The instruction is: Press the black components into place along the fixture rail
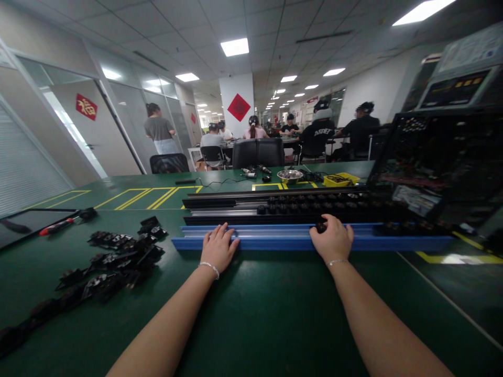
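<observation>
A long blue channel rail (271, 244) lies crosswise on the green table. My left hand (218, 247) rests on its left part, fingers stretched over the edge and holding nothing. Further right, my right hand (332, 239) is closed round a small black round part (321, 227) in the channel. More dark parts (412, 228) sit in a row at the rail's right end. Just behind lie black rails (220, 204), one with several black knob-like parts (291, 208) lined up in it.
Loose black parts (118, 256) are heaped at the left, near a red-handled screwdriver (57, 226). Toward the back stand a metal bowl (290, 176) and a yellow tray (340, 180). A dark rack (432, 152) rises at the right. Several people sit beyond the table.
</observation>
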`<state>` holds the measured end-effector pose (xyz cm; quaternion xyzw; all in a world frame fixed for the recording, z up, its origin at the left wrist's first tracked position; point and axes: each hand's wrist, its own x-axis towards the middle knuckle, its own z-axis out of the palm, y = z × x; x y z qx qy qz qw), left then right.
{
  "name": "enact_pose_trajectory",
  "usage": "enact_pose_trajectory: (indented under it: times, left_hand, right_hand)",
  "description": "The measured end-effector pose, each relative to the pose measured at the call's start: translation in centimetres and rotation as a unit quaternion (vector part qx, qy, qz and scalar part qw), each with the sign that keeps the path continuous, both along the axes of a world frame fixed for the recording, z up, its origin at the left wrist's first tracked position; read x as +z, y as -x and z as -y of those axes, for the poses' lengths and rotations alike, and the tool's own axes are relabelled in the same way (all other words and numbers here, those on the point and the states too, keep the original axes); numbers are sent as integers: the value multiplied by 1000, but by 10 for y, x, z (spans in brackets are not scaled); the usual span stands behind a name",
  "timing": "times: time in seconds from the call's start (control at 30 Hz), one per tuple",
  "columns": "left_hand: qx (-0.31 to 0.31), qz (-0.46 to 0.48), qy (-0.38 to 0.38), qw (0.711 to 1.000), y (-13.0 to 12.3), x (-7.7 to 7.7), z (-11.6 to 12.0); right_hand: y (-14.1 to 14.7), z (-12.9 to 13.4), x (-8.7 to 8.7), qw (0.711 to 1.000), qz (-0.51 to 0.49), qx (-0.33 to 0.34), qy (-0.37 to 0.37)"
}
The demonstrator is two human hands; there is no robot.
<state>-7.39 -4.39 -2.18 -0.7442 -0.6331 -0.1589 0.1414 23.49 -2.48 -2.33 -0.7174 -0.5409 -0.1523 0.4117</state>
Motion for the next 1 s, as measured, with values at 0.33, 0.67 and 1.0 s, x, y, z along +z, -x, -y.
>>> enact_pose_trajectory:
  times: [0.33, 0.67, 1.0]
  left_hand:
    - [2, -2, 1, 1000, -1, 0, 0]
    - [1, 2, 0, 1000, -1, 0, 0]
    - [-2, -2, -5, 1000, -1, 0, 0]
  right_hand:
    - [4, -1, -2, 999, 24, 19, -9]
    - [10, -1, -3, 998, 50, 35, -18]
    - [13, 1, -1, 998, 47, 46, -8]
